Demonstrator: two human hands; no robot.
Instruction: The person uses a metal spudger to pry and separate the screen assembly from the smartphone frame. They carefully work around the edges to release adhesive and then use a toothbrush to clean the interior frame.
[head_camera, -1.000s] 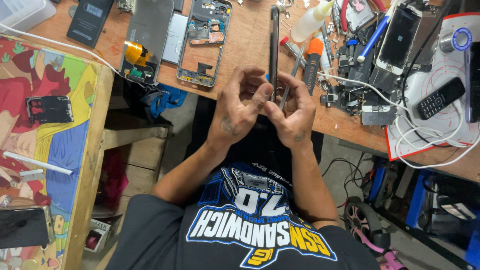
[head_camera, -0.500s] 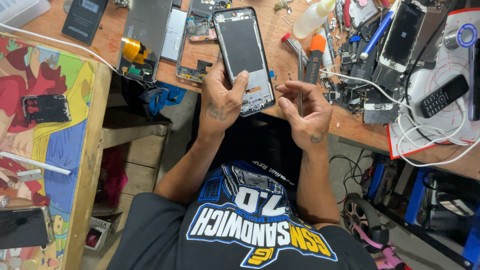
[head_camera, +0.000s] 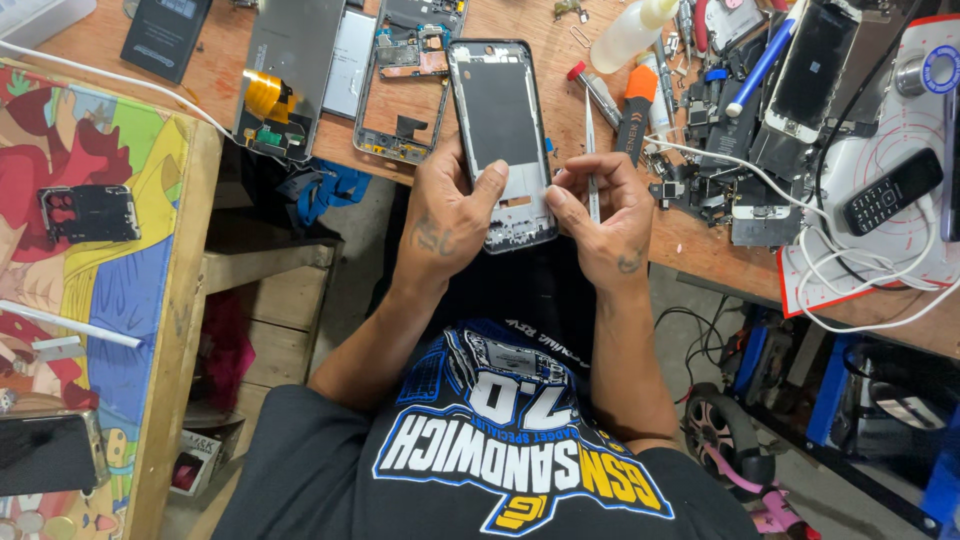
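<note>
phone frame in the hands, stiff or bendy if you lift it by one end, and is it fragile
The phone frame looks thin and flat with its inside bare, so probably light and slightly flexible. The left hand supports its lower edge, the right hand holds tweezers beside it. The thin rim suggests it could bend or crack if twisted.

grey phone frame (head_camera: 505, 140), orange pry tool (head_camera: 634, 118), multicoloured cartoon mat (head_camera: 95, 250)

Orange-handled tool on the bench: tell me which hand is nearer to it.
Right. The right hand sits just below the orange-handled tool, holding tweezers. The left hand is farther off, gripping the phone frame.
</note>
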